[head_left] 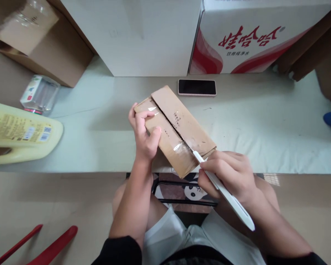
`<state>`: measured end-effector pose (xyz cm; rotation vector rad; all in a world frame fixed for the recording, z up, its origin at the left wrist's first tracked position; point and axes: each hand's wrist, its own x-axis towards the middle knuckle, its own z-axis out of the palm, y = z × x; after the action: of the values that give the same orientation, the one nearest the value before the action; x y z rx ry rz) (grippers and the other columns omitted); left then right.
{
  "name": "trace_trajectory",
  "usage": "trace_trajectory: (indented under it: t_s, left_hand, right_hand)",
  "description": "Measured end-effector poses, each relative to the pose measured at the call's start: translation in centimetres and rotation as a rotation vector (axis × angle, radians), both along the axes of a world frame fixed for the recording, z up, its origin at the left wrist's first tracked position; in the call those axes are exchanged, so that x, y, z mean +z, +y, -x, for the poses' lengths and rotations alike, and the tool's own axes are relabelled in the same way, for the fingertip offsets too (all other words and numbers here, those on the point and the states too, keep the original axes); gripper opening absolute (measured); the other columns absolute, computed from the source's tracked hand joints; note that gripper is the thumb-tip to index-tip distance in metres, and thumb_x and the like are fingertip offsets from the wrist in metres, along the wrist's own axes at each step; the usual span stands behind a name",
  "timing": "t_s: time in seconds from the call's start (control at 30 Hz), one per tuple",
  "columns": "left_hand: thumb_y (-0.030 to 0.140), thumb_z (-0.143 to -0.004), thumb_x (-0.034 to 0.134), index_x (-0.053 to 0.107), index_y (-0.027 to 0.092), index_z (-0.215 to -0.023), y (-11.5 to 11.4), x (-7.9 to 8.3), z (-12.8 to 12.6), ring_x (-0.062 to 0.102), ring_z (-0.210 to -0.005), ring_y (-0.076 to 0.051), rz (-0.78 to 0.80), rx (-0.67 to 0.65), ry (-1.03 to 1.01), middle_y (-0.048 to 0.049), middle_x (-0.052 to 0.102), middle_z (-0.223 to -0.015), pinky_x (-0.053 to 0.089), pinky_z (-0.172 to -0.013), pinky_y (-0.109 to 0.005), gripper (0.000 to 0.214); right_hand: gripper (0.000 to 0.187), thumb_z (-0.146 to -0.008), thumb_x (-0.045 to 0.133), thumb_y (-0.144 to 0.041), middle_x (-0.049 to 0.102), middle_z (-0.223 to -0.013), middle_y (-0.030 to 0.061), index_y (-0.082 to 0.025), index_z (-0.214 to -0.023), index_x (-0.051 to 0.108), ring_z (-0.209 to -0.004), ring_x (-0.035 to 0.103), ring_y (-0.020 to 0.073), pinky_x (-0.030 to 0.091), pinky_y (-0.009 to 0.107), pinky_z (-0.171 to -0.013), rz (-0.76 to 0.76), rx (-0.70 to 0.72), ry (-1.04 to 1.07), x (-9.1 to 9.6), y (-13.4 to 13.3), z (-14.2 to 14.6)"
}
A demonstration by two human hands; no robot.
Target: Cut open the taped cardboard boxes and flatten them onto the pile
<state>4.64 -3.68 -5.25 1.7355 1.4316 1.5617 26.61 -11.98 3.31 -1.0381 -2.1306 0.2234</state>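
Note:
A small brown cardboard box (179,125), taped along its middle seam, lies at the near edge of the pale table (264,125). My left hand (143,133) grips the box's left side, fingers curled over its top edge. My right hand (228,177) is closed round a white utility knife (231,200). The knife's blade tip rests on the clear tape at the near end of the seam.
A phone (197,87) lies face up just behind the box. A white carton (143,36) and a red-and-white carton (253,36) stand at the back. On the left are a yellow jug (19,132), a small clear packet (40,94) and a brown carton (52,51).

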Motion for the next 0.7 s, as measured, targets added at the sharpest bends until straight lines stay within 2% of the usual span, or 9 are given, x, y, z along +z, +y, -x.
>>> trace_trajectory:
  t_s: [0.23, 0.4, 0.57, 0.7]
  left_hand:
    - [0.022, -0.074, 0.054, 0.056, 0.027, -0.112, 0.0, 0.1, 0.0, 0.028, -0.152, -0.031, 0.008, 0.016, 0.024, -0.0104, 0.045, -0.140, 0.028, -0.126, -0.053, 0.037]
    - [0.023, -0.074, 0.054, 0.056, 0.027, -0.109, 0.1, 0.2, 0.0, 0.030, -0.150, -0.031, -0.020, 0.016, 0.002, -0.0100, 0.044, -0.138, 0.026, -0.127, -0.053, 0.035]
    - [0.025, -0.076, 0.054, 0.055, 0.027, -0.110, 0.1, 0.0, 0.1, 0.029, -0.151, -0.032, -0.014, 0.008, 0.001, -0.0092, 0.042, -0.139, 0.025, -0.127, -0.054, 0.034]
    - [0.024, -0.077, 0.054, 0.055, 0.028, -0.112, 0.0, 0.0, 0.1, 0.030, -0.150, -0.032, -0.004, 0.003, -0.007, -0.0092, 0.042, -0.139, 0.026, -0.126, -0.056, 0.035]
  right_hand:
    - [0.021, -0.082, 0.060, -0.005, 0.049, -0.063, -0.0068, -0.023, -0.083, 0.048, -0.050, 0.042, 0.0072, 0.035, 0.022, -0.048, 0.001, -0.032, 0.005, -0.7, 0.2, 0.5]
    - [0.018, -0.082, 0.056, -0.008, 0.045, -0.061, -0.0069, -0.023, -0.080, 0.047, -0.049, 0.039, 0.0075, 0.034, 0.022, -0.046, 0.039, -0.028, 0.010, -0.9, 0.5, 0.5]
    - [0.017, -0.082, 0.055, -0.008, 0.041, -0.061, -0.0069, -0.023, -0.081, 0.046, -0.048, 0.035, 0.0075, 0.031, 0.024, -0.047, 0.133, -0.002, 0.083, 0.3, 0.0, -0.1]
    - [0.016, -0.084, 0.055, -0.008, 0.044, -0.063, -0.0053, -0.023, -0.084, 0.048, -0.052, 0.040, 0.0095, 0.036, 0.028, -0.053, 0.211, -0.025, 0.163, 1.4, -1.6, -1.0]
